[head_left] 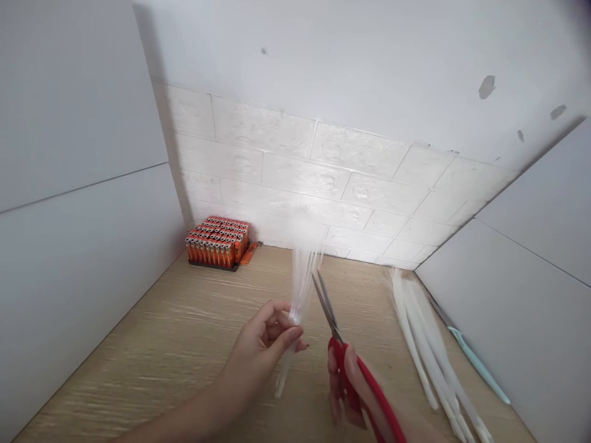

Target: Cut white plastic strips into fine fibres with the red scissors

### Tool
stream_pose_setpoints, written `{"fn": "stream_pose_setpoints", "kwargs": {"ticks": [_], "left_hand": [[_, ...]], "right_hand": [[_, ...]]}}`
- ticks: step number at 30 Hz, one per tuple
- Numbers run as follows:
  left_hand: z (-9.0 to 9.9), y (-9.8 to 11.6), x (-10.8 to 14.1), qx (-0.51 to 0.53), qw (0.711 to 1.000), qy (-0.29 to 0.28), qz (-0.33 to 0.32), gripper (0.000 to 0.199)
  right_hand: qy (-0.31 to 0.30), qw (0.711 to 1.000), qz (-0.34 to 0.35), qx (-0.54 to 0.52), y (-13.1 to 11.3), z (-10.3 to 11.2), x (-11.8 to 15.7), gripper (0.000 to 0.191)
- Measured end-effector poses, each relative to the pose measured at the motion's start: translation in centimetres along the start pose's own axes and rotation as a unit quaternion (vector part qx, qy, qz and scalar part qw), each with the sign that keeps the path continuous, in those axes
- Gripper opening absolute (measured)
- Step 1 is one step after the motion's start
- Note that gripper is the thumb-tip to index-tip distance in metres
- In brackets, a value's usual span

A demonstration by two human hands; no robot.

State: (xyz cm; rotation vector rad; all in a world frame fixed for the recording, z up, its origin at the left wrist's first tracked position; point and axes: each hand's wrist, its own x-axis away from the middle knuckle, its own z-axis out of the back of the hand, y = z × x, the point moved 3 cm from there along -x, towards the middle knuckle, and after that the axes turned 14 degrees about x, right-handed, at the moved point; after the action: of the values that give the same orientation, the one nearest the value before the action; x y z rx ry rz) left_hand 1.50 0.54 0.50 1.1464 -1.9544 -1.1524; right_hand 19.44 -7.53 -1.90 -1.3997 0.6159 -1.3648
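Between the thumb and fingers of my left hand [270, 338] is a bundle of clear thin fibres [302, 286]. Its strands fan out upward, and a narrow tail hangs below the grip. My right hand [353, 387] is wrapped round the red handles of a pair of scissors [330, 307]. The blades are slightly parted and point up beside the right edge of the fibres. Whether a blade touches any strand I cannot tell.
Several more whitish fibre bundles [422, 344] lie on the right of the wood-look table [184, 344]. Beside them rests a light-green slim tool [480, 363]. Orange batteries [217, 243] stand in a dark tray at the back left. Grey side panels and a white brick-pattern wall [305, 166] enclose the table.
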Motion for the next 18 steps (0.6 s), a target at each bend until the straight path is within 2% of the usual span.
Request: {"fn": "stream_pose_setpoints", "kwargs": {"ticks": [4,18], "left_hand": [[-0.03,0.24,-0.13,-0.009,1.0,0.003,-0.012,0.048],[-0.36,-0.45,0.2,-0.022,0.999,-0.025,0.006,0.046]], "right_hand": [[-0.013,1.0,0.007,0.015,-0.57,1.08,1.03,0.048],[-0.038,0.999,0.013,0.034,-0.21,0.25,0.42,0.043]]}}
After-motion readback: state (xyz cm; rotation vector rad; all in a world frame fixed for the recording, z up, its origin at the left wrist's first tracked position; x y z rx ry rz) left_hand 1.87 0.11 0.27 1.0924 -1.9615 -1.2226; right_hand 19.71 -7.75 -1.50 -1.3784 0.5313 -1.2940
